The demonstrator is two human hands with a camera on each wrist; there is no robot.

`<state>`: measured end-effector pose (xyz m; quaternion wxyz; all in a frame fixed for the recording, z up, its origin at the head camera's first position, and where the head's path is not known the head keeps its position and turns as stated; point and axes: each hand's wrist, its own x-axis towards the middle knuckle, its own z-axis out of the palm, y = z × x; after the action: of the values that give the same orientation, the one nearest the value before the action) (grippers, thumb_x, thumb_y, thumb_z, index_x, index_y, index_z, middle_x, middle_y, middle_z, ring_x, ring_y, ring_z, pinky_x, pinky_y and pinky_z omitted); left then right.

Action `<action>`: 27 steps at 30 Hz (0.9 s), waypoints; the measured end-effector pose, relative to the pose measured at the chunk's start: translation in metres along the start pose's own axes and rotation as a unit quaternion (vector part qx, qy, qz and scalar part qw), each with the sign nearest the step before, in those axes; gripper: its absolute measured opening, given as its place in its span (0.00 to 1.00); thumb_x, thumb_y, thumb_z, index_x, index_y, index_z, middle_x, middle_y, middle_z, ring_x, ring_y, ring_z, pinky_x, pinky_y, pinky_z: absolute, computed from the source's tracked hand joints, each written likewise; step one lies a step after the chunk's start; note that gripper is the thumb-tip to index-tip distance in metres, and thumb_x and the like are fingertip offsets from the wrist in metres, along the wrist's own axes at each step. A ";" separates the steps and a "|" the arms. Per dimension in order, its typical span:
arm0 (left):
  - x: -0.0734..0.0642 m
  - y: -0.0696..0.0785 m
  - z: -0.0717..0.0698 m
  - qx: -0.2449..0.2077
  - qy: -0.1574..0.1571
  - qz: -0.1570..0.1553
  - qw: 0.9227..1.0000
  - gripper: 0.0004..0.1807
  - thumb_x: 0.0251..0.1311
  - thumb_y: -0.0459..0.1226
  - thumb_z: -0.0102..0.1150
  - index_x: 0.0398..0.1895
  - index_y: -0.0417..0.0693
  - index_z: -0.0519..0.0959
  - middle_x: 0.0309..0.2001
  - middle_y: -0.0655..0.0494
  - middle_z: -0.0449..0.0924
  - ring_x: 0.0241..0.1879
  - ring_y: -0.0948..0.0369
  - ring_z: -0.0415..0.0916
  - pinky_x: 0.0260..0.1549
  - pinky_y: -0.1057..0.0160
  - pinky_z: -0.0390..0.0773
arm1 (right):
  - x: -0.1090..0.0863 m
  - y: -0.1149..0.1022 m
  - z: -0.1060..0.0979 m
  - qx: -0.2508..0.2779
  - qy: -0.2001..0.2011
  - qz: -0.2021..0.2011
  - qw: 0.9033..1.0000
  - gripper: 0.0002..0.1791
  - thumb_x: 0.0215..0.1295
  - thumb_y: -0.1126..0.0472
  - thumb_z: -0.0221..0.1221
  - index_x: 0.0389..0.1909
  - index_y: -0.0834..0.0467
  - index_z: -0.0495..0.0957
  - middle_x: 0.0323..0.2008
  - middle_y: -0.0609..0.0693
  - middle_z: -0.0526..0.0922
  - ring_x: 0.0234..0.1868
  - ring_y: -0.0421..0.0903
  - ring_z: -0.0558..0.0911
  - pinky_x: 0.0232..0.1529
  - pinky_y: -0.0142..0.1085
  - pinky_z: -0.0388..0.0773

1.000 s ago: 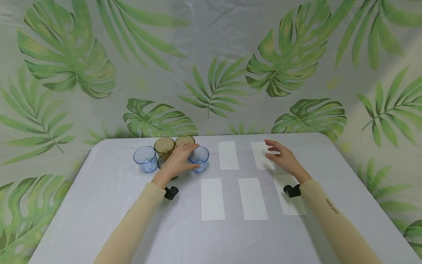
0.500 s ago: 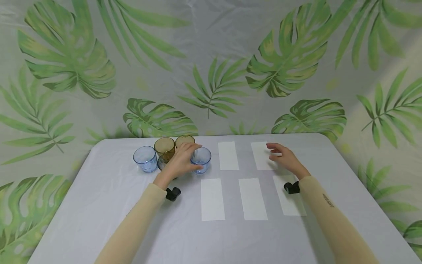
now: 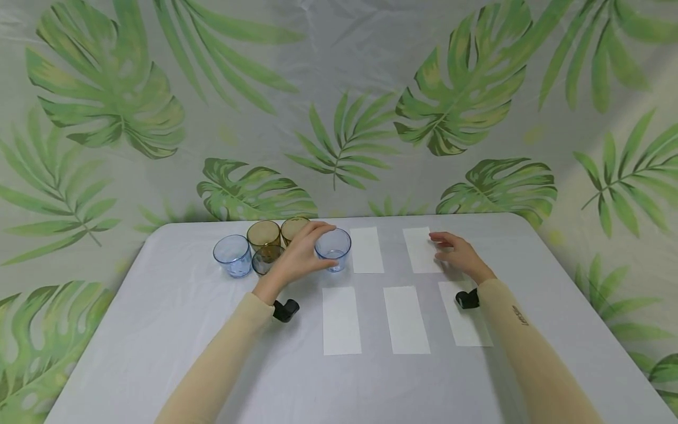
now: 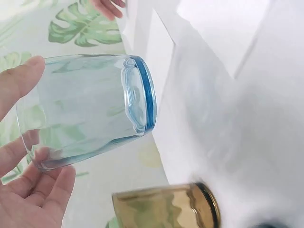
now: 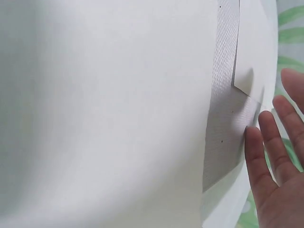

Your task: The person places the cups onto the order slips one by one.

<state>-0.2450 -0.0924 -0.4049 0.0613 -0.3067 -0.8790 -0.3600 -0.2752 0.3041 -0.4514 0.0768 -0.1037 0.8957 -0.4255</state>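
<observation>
Blue glass (image 3: pixel 335 242) in left hand (image 3: pixel 301 255); amber glass (image 3: pixel 291 228) part-hidden.

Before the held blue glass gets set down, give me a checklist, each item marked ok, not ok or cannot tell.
1. Hold on the glass: ok. The left hand has the blue glass in its fingers near the rim.
2. Firmness of that hold: cannot tell. Contact shows, pressure does not.
3. Glass off the table: ok. Its base appears raised.
4. Gap to the nearby amber glass: ok. The left wrist view shows them apart.
5. Right hand off the far right paper: cannot tell. They overlap in the head view; contact is unclear.
6. Right hand free: ok. It holds nothing.
</observation>
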 end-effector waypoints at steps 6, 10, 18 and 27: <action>0.009 0.008 0.007 -0.018 -0.005 0.003 1.000 0.40 0.50 0.41 0.74 0.66 0.41 0.68 0.63 0.45 0.64 0.61 0.50 0.64 0.57 0.51 0.69 | 0.006 0.007 0.001 -0.011 -0.001 0.001 1.000 0.30 0.61 0.74 0.58 0.65 0.70 0.64 0.63 0.69 0.66 0.62 0.65 0.65 0.59 0.57 0.63; 0.018 0.015 0.012 -0.025 -0.005 0.002 1.000 0.40 0.50 0.42 0.74 0.66 0.42 0.67 0.63 0.45 0.64 0.60 0.50 0.65 0.56 0.51 0.69 | 0.007 0.012 0.001 -0.021 -0.005 -0.006 1.000 0.31 0.58 0.76 0.58 0.64 0.71 0.64 0.62 0.70 0.67 0.61 0.66 0.66 0.58 0.56 0.66; 0.040 0.027 0.027 -0.045 -0.012 -0.009 0.999 0.41 0.49 0.41 0.74 0.67 0.42 0.67 0.63 0.45 0.64 0.62 0.51 0.63 0.60 0.53 0.67 | 0.007 0.015 0.002 -0.038 -0.012 -0.008 0.999 0.32 0.57 0.77 0.58 0.64 0.71 0.64 0.62 0.70 0.66 0.63 0.66 0.64 0.60 0.56 0.65; 0.065 0.033 0.056 -0.046 -0.036 -0.031 0.998 0.41 0.50 0.43 0.73 0.67 0.44 0.66 0.65 0.48 0.63 0.64 0.54 0.61 0.61 0.56 0.65 | 0.007 0.017 0.003 -0.041 -0.009 0.001 0.999 0.32 0.58 0.76 0.59 0.65 0.70 0.64 0.63 0.70 0.65 0.64 0.66 0.63 0.61 0.56 0.63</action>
<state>-0.2718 -0.0046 -0.4046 0.0041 -0.2948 -0.8723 -0.3901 -0.2836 0.3108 -0.4667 0.0808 -0.1095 0.9120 -0.3870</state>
